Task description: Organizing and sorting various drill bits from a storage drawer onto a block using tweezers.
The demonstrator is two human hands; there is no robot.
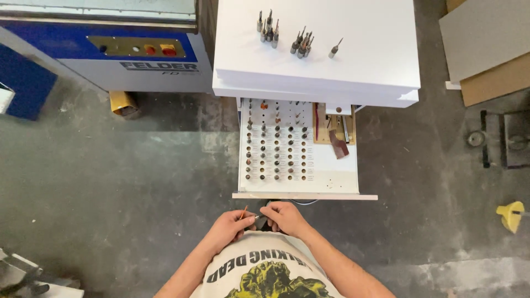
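1. While we look straight down from the head camera, both hands meet close to the body, just in front of the lip of the open drawer (305, 195).
2. Left hand (231, 227): its grip is closed on a thin orange-tipped tool, probably a small bit or pencil (243, 212), the tip slanting up and away from the fingers.
3. Right hand (285, 217): its grip is curled round a small dark object (266, 223) held between the two hands; we cannot tell what it is, as the fingers hide most of it.
4. The drawer holds a white drilled rack of bits (276, 144), most holes filled, a few empty. A tan tray (334, 122) with a reddish-brown piece sits to its right.
5. On the white surface (375, 33) above stand loose drill bits (301, 44) in two clusters, with one apart to the right.
6. Risk, as we judge it: the thin tool is held only at its lower end over bare concrete floor (110, 176); a slip would drop it and could chip the tip.
7. Risk: the standing bits are unsupported; jolting the drawer or the surface could topple them and roll them off the edge.
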